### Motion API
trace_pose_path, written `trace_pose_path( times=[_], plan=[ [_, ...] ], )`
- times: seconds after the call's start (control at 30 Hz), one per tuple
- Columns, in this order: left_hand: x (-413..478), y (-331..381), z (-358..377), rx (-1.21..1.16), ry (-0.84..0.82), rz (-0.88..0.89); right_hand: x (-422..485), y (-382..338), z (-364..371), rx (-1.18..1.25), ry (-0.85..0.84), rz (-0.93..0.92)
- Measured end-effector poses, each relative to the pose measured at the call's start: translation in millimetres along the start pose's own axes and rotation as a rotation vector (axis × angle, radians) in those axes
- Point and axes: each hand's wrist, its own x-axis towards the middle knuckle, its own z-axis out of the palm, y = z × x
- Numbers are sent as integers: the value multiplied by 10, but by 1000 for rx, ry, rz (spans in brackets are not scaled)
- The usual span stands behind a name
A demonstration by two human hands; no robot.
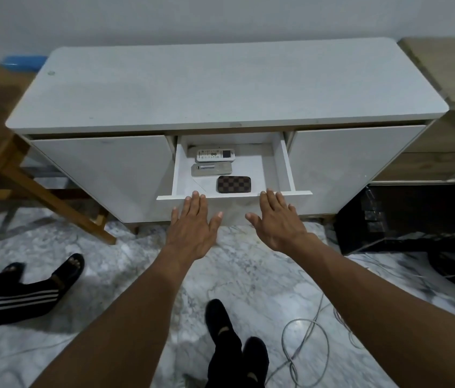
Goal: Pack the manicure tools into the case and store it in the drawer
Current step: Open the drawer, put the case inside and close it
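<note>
Case (233, 184), brown and checkered, lying flat inside the open drawer (288, 166), near its front edge and right of centre. Beyond all that, spreading widest, pale grey wall (220, 15) at the back and marbled white-grey floor (248, 261) below. Standing against that wall, white cabinet (220, 85) with a bare, slightly smudged top and two plain doors flanking the middle drawer. Sitting to the right, a wood-toned unit (450, 79); leaning in at the left, a wooden frame (25, 180) with angled legs. Resting dark on the floor at far right, a black box-like thing (388, 219), too blurred for telling more. Looping across the floor at lower right, grey cables (304, 345). Stretching in from the left, another person's striped trouser leg (11, 298) and sandalled foot. Lying in the drawer behind the case, a white remote (215, 154) and a grey remote (211, 169), one behind the other. Reaching forward, left hand (192, 225) and right hand (278, 222), both flat and spread wide, holding nothing; fingers (197, 197) of each touching or just reaching the top edge of the drawer front.
</note>
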Motion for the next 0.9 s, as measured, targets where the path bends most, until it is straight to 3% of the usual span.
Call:
trace_pose_path(
  times=[0.5, 0.9],
  plan=[
    [357, -43, -69, 68, 51, 45, 433, 3, -104, 14, -6, 25],
    [916, -96, -301, 42, 72, 80, 904, -85, -339, -54, 104, 45]
  ],
)
